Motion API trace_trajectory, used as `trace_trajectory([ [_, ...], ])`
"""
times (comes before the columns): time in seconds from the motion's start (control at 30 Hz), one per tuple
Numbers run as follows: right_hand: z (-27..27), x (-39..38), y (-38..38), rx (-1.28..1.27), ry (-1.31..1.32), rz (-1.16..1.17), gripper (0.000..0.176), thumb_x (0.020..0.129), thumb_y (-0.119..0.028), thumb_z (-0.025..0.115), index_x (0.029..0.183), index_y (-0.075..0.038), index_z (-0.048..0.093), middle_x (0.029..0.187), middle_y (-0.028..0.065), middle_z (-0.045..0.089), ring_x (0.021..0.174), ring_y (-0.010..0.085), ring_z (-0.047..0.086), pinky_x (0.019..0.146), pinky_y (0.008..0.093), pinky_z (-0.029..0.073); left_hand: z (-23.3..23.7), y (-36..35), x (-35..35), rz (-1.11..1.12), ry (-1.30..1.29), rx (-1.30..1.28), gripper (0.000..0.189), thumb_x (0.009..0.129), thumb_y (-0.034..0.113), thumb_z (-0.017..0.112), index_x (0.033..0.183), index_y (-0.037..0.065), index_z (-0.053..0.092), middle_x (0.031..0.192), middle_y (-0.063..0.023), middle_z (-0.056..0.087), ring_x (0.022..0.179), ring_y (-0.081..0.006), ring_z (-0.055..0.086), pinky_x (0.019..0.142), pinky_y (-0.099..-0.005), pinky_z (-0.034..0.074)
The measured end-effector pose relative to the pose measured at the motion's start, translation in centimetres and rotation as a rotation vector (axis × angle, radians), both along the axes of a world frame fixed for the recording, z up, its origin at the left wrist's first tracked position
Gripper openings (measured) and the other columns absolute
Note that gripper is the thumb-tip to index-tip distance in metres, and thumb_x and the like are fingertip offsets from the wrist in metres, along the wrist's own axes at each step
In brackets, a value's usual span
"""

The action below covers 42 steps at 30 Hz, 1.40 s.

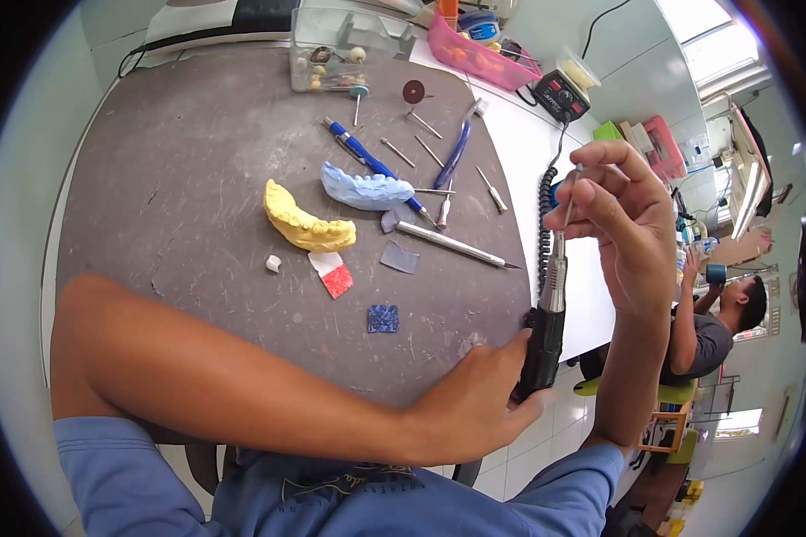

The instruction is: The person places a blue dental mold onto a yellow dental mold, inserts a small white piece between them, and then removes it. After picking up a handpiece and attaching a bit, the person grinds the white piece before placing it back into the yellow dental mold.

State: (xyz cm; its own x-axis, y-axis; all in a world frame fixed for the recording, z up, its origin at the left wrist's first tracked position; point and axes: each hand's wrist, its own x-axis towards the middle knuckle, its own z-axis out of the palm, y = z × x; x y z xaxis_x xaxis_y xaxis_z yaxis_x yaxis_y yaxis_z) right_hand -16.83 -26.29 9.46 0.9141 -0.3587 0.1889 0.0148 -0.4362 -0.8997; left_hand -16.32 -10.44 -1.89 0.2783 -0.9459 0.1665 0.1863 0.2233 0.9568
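My left hand [488,394] is closed round the lower part of a black rotary handpiece [544,349], which points upward at the table's right edge. Above it, my right hand [625,219] pinches a thin metal bur [571,201] between thumb and fingers, at the handpiece's silver tip. On the brown table, left of the hands, lie a yellow dental cast [306,225] and a blue dental cast [364,190]. A craft knife [452,243], a blue pen [372,161] and several loose burs lie around the blue cast.
A clear box [342,58] and a pink basket [475,58] stand at the back. The control unit [561,97] has a coiled black cord [544,224]. Small coloured squares [383,319] lie in front of the casts. Another person [712,331] sits at the far right.
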Motion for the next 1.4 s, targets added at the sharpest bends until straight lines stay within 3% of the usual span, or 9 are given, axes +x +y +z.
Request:
trace_trajectory([
  [0.27, -0.2, 0.0, -0.2, 0.072, 0.008, 0.04, 0.027, 0.087, -0.012, 0.068, 0.106, 0.004, 0.058, 0.086, 0.0124, 0.067, 0.07, 0.0173, 0.069, 0.059, 0.0229, 0.057, 0.0, -0.1, -0.1, 0.003, -0.011, 0.014, 0.034, 0.086, 0.015, 0.063, 0.106, -0.007, 0.046, 0.068, -0.0236, 0.061, 0.065, -0.0402, 0.064, 0.063, -0.0459, 0.05],
  [1.0, 1.4, 0.4, -0.2, -0.074, 0.205, 0.095, 0.018, 0.088, -0.011, 0.068, 0.098, 0.002, 0.062, 0.082, 0.008, 0.067, 0.068, 0.0107, 0.067, 0.059, 0.0194, 0.054, -0.1, 0.0, -0.1, -0.012, -0.043, 0.032, 0.035, 0.086, 0.017, 0.062, 0.104, -0.009, 0.047, 0.065, -0.023, 0.059, 0.063, -0.0411, 0.062, 0.061, -0.047, 0.048],
  [1.4, 1.0, 0.9, -1.0, -0.08, 0.214, 0.107, 0.011, 0.087, -0.006, 0.066, 0.093, 0.002, 0.061, 0.078, 0.0072, 0.065, 0.068, 0.0125, 0.068, 0.056, 0.0187, 0.054, 0.3, 0.1, 0.1, -0.035, 0.002, 0.073, 0.032, 0.085, 0.016, 0.062, 0.101, -0.008, 0.048, 0.074, -0.0268, 0.061, 0.074, -0.0446, 0.062, 0.07, -0.0488, 0.047],
])
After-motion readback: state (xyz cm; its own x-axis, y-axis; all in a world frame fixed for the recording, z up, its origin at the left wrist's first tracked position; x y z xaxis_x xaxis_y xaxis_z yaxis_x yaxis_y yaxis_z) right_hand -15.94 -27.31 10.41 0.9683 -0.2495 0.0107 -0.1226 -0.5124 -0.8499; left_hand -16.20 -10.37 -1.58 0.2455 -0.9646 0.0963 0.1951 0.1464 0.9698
